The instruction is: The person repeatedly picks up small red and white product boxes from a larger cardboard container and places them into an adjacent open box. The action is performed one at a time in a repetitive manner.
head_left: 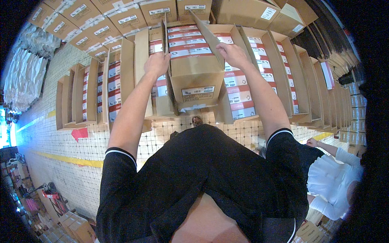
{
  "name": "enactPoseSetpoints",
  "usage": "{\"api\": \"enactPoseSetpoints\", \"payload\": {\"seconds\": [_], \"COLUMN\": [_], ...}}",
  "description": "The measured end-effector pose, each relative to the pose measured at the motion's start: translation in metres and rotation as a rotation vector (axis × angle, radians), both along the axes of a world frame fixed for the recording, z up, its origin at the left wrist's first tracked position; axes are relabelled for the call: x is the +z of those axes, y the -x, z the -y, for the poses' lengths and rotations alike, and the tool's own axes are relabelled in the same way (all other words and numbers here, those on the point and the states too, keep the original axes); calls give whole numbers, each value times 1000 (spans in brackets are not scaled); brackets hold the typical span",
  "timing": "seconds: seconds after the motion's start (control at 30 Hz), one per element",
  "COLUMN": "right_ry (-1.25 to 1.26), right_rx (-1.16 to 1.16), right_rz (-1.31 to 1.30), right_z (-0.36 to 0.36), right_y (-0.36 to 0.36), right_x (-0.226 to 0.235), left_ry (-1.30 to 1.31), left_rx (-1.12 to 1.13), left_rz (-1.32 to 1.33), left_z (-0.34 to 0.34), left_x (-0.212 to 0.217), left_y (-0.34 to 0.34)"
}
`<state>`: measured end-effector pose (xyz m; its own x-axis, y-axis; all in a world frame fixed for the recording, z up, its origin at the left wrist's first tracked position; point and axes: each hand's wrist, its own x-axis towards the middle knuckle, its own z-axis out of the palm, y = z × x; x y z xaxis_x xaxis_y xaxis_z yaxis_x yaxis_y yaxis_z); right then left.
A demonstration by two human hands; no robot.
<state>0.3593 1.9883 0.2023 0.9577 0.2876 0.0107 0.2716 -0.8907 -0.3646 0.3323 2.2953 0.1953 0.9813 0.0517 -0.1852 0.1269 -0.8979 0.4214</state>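
Note:
In front of me stands an open brown cardboard carton (197,77) with a label on its near side. A row of red-and-white boxes (190,51) fills it. My left hand (157,64) is closed on the carton's left flap (164,38), which stands upright. On the other side, my right hand (234,56) has its fingers curled on the right flap (206,34), which leans outward. The parts of the flaps inside my fingers are hidden.
Open cartons of similar boxes stand close on both sides, such as a right one (240,95) and a left one (114,91). Closed cartons (127,18) are stacked behind. A person in white (334,174) is at the right. White bundles (26,77) stand far left.

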Motion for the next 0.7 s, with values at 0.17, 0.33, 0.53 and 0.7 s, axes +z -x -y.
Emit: {"api": "enactPoseSetpoints", "payload": {"seconds": [0.17,0.33,0.53,0.7], "right_ry": [12,26,23,23], "right_rx": [1,12,-4,6], "right_rz": [-8,9,-41,-41], "right_z": [0,0,-1,0], "right_y": [4,5,9,8], "right_x": [2,2,8,8], "left_ry": [44,22,23,0], "left_rx": [-3,-19,-27,-25], "left_rz": [4,29,19,-31], "left_z": [0,0,1,1], "left_x": [-5,-9,-10,-9], "left_y": [1,2,2,1]}}
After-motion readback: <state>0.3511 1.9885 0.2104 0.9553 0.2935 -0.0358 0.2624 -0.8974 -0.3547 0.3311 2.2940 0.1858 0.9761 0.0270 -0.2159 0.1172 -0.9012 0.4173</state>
